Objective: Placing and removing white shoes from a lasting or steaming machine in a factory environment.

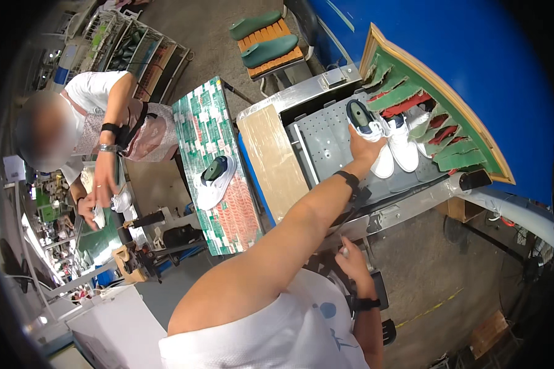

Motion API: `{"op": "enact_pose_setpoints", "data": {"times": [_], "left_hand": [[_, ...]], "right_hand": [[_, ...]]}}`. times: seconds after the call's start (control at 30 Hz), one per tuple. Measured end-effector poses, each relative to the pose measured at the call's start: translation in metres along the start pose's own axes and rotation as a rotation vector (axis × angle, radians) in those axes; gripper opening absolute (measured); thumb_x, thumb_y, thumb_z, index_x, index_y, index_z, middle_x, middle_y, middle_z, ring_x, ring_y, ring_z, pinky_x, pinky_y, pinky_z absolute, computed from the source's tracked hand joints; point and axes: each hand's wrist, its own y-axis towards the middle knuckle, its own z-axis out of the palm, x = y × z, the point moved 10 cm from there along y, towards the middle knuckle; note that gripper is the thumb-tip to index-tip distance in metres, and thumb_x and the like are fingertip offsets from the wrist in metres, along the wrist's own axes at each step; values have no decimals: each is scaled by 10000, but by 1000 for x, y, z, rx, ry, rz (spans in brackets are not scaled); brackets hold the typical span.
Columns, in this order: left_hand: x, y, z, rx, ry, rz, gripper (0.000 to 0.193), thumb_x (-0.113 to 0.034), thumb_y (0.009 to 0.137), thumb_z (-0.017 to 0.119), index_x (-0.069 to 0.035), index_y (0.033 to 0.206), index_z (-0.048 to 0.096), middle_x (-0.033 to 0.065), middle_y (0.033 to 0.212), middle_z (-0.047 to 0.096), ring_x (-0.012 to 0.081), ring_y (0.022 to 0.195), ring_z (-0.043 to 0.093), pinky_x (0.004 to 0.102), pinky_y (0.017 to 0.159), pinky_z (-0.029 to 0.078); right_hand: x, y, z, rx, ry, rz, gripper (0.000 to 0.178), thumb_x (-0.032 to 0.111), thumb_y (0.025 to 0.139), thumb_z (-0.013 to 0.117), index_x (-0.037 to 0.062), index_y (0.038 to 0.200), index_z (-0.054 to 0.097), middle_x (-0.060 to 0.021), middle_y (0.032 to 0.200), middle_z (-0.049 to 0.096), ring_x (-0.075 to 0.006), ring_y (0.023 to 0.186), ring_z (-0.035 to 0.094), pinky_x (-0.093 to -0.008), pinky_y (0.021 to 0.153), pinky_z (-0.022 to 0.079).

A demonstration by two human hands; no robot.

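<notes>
My left hand (366,149) reaches forward and is closed around a white sneaker (383,163) with a dark navy collar and a last inside it. Touching its right side is a second white sneaker (405,150), toe toward me. Both are on a grey perforated conveyor plate (320,138), in front of a green and red strip curtain (446,132) in a wood-framed opening. Lower down, close to my body, my right hand (352,261) is closed, with a small pale tip showing at its fingers; what it holds is too small to name.
Left of the conveyor, a patterned board (200,129) carries another white sneaker (218,181). Green shoe lasts (269,51) lie on a slatted stand beyond. A co-worker (101,123) handles shoes at the left. A blue panel (505,67) rises behind the curtain; a metal rail (406,212) edges the conveyor.
</notes>
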Motion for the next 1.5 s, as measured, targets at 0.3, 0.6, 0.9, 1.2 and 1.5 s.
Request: {"op": "enact_pose_setpoints", "data": {"times": [0.3, 0.6, 0.9, 1.2, 1.5], "left_hand": [[12, -14, -67, 571, -662, -382, 538, -330, 962, 742, -151, 1432, 552, 47, 1239, 714, 209, 1108, 716, 432, 965, 597], [11, -132, -292, 1, 165, 192, 1088, -304, 727, 902, 0, 1579, 298, 219, 1271, 710, 363, 1160, 716, 413, 1017, 569], [27, -203, -329, -385, 415, 577, 729, -225, 770, 920, -17, 1362, 548, 209, 1204, 688, 395, 1193, 654, 455, 1043, 523], [45, -197, -331, -232, 116, 387, 119, -163, 885, 823, -80, 895, 739, 140, 922, 701, 335, 920, 685, 428, 825, 542], [72, -156, -349, -92, -556, -81, 135, -147, 984, 679, -22, 937, 698, 31, 793, 669, 103, 665, 622, 282, 521, 510]], "right_hand": [[-37, 14, 0, 132, 79, 30, 589, 222, 931, 653, -32, 1460, 602, -164, 1100, 753, -215, 1012, 705, -351, 931, 540], [-29, 52, -1, 301, 150, 142, 653, 195, 921, 635, -99, 1498, 556, -85, 1024, 760, -159, 886, 695, -287, 821, 547], [57, 55, 0, 378, -219, 63, 671, 246, 886, 619, -59, 1483, 591, -228, 1462, 658, -293, 1339, 634, -366, 1115, 481], [48, 61, -6, 359, -207, -11, 626, 253, 929, 685, -54, 1468, 607, -192, 1401, 693, -249, 1291, 638, -356, 1100, 489], [86, 78, 6, 426, 41, -193, 609, 253, 996, 643, -63, 1509, 555, -90, 1193, 722, -175, 1094, 641, -333, 1004, 504]]}}
